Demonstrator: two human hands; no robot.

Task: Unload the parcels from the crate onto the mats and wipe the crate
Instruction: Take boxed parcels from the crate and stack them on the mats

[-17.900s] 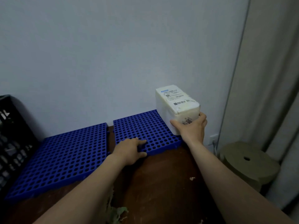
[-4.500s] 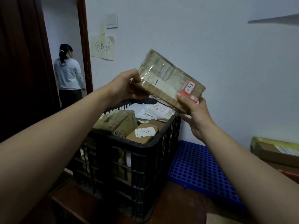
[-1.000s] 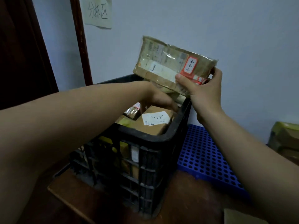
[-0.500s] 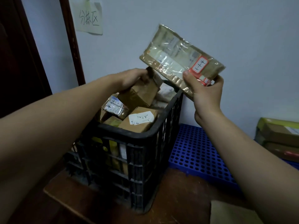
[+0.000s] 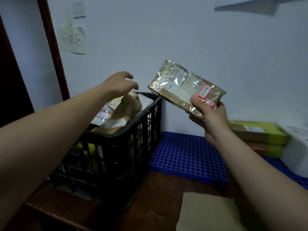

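A black slatted crate point(image 5: 133, 130) stands on the dark wooden table, filled with several parcels. My left hand point(image 5: 120, 84) hovers over it with loosely curled fingers and holds nothing. Just under it a small brown box point(image 5: 130, 105) lies tilted on the pile. My right hand point(image 5: 210, 117) grips the lower corner of a flat brown parcel point(image 5: 181, 85) wrapped in clear tape with a red-edged label, held in the air above the blue perforated mat point(image 5: 188, 155) to the crate's right.
Two yellow-edged flat boxes point(image 5: 260, 135) are stacked at the right, with a white parcel point(image 5: 298, 147) beside them. A tan cloth point(image 5: 208, 212) lies on the table's near edge. A paper note point(image 5: 73, 40) hangs on the wall by the dark door frame point(image 5: 51, 47).
My left hand has let go of the small brown box, which now lies tilted in the crate. My right hand has carried the taped parcel right and lower, over the blue mat.
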